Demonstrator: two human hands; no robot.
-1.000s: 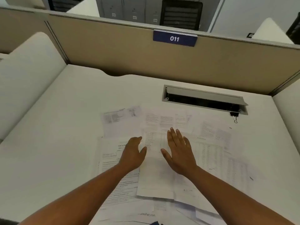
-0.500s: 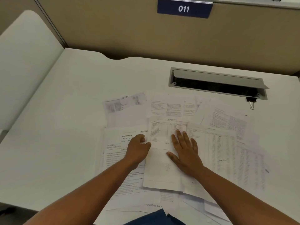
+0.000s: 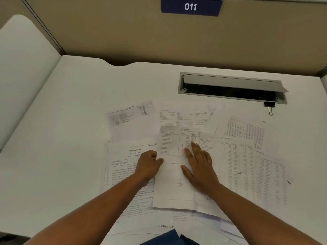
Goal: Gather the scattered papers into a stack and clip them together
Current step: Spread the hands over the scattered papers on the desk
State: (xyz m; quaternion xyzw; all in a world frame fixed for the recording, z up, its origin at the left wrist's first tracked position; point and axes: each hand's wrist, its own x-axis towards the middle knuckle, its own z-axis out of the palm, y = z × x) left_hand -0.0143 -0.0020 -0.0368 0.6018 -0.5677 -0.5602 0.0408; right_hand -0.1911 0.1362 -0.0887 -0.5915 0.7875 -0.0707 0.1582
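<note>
Several printed white papers (image 3: 238,167) lie scattered and overlapping on the white desk (image 3: 70,121). A table-printed sheet (image 3: 174,190) lies on top in the middle. My left hand (image 3: 148,165) pinches that sheet's left edge, thumb on top and fingers curled under. My right hand (image 3: 200,167) rests flat on the same sheet with fingers spread. A small black binder clip (image 3: 269,107) lies at the right end of the cable slot, apart from both hands.
A grey cable slot (image 3: 231,88) with an open lid is set into the desk behind the papers. Beige partition walls (image 3: 123,32) with a blue "011" label (image 3: 191,6) close the back. A white side panel (image 3: 23,59) stands on the left.
My left hand has curled from flat onto the middle sheet's left edge and taken hold of it. The view has tilted down and closer; my right hand stays flat on the sheet.
</note>
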